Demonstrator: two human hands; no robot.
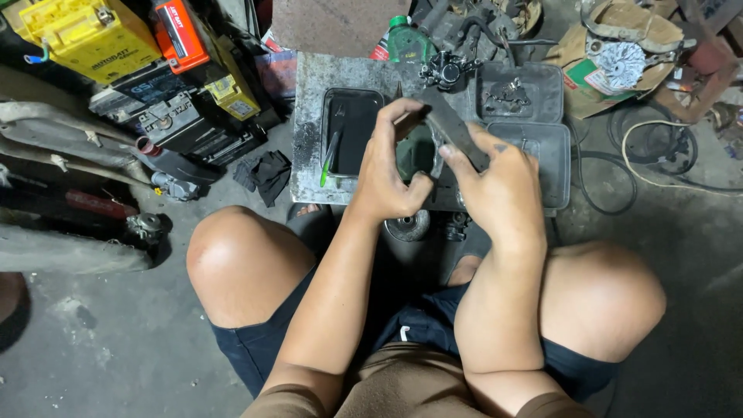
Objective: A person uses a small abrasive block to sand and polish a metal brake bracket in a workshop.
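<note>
My left hand [389,169] and my right hand [499,184] meet above a metal tray [309,116] on the floor between my knees. The right hand grips a flat dark grey strip [447,124], like a file or a piece of abrasive sheet, that slants up to the left. The left hand is closed around a small dark part [411,124] at the strip's upper end; most of that part is hidden by the fingers. Beneath the hands a dark green round object [416,155] shows in part.
On the tray are a black rectangular tub [352,128] with a green-handled brush [329,159] and two grey trays [534,89] holding small metal parts. Several vehicle batteries [85,35] are stacked at upper left, beside a black rag [267,172]. A green bottle [404,39], cardboard [611,54] and cables [658,147] lie behind.
</note>
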